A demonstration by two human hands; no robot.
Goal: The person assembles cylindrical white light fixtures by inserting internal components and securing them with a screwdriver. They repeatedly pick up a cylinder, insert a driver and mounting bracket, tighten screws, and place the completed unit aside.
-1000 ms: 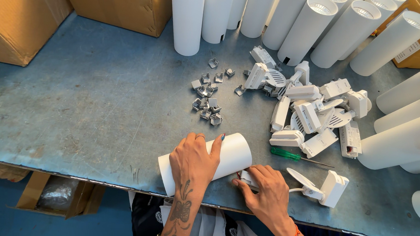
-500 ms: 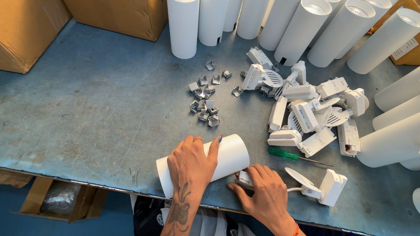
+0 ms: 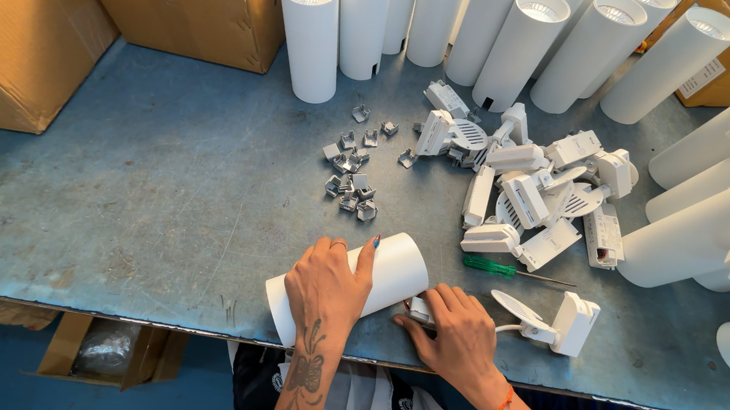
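Okay, your left hand lies flat over the white cylinder housing, fingers spread across the top, pinning it on its side near the front edge of the desk, probably so it can't roll. Your right hand is curled at the housing's open end, fingers closed around a small white connector piece, most of it hidden under them. A thin white wire runs from there to the white bracket with a round plate lying just beside. A green screwdriver lies just behind, within easy reach. Further back there's a heap of white adapter parts and a scatter of small metal clips. Upright white cylinders line the back; more lie at the right, cut off by the frame. Brown cardboard boxes at left are also cropped. Can't make out what's inside the housing's open end.
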